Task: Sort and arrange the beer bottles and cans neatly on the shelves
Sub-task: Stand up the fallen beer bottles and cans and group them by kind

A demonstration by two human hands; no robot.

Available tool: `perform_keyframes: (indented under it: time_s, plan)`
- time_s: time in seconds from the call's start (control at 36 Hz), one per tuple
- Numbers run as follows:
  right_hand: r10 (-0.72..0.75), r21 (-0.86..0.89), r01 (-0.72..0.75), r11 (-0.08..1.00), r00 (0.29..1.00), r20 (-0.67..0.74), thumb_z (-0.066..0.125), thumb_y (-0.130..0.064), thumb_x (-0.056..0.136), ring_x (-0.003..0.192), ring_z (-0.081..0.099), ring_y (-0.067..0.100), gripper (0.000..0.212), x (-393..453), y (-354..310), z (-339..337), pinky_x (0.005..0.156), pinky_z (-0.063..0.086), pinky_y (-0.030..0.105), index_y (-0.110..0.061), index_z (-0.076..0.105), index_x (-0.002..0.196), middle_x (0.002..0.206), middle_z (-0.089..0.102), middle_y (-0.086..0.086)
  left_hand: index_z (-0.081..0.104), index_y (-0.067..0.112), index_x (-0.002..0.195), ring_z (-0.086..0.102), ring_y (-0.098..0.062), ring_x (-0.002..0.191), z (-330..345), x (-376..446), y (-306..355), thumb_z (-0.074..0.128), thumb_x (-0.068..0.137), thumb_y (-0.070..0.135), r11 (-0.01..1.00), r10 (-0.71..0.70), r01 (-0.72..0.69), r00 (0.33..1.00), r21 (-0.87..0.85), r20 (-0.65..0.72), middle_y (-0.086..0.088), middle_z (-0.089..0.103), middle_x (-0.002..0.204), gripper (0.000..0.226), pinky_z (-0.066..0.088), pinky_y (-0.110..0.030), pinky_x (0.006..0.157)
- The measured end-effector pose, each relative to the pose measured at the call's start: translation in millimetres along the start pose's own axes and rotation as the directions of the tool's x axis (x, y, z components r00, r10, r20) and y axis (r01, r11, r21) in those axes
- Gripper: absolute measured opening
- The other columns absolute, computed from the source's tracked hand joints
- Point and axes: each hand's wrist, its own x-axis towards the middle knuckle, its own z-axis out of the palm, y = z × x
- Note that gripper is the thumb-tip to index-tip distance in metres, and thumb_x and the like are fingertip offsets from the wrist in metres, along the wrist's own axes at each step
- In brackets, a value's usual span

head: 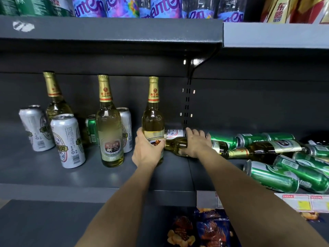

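My left hand [147, 150] grips an upright gold-necked beer bottle [153, 111] standing on the dark shelf [53, 177]. My right hand [195, 143] lies over a bottle lying on its side [175, 144], fingers and thumb curled round it. Two more upright bottles [109, 125] [55, 102] stand to the left among white cans [68, 141] [34, 128] [126, 129] and a green can [92, 128]. A white can [174, 133] lies behind my right hand. On the right, green cans [272, 177] and another bottle [263, 148] lie in a jumble.
The upper shelf [110, 31] overhangs the bottle tops and carries water bottles [160, 6]. A bracket and slotted upright [188, 97] stand behind my right hand. Snack bags [210, 227] fill the shelf below, and price tags [302, 202] line the shelf edge at right.
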Motion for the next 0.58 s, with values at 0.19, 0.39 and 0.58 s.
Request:
perform_keyframes:
  time_s: [0.19,0.39,0.58]
  plan:
    - [0.023,-0.139,-0.028,0.990,0.999,-0.037,0.072,-0.042,0.082,0.143,0.020,0.033,0.105,6,-1,21,0.117,0.016,0.052,-0.018,0.001,0.155,0.157,0.022,0.009,0.025,0.030,0.146,0.050,-0.023,0.123,3,6,-3,0.075,0.078,0.044,0.997,-0.027,0.029,0.999,-0.069,0.031,0.003,0.050,0.135,0.085,0.040,-0.042,0.099]
    - [-0.015,-0.162,-0.005,0.987,0.992,-0.122,0.066,-0.028,0.086,0.132,0.038,0.029,0.080,4,3,29,0.114,0.025,0.051,-0.021,0.019,0.150,0.142,0.043,0.005,0.023,0.029,0.148,0.046,-0.022,0.128,7,5,-1,0.076,0.079,0.039,0.992,-0.061,0.063,0.998,-0.112,0.027,0.001,0.045,0.140,0.088,0.040,-0.040,0.099]
    - [0.039,0.011,-0.038,0.999,0.962,-0.270,0.073,-0.045,0.079,0.124,0.046,0.028,0.075,-5,5,6,0.099,0.039,0.043,-0.019,0.033,0.137,0.132,0.049,0.004,0.022,0.029,0.149,0.046,-0.024,0.128,5,4,2,0.076,0.079,0.041,0.992,-0.065,0.068,0.997,-0.106,0.032,0.000,0.044,0.141,0.089,0.040,-0.039,0.098]
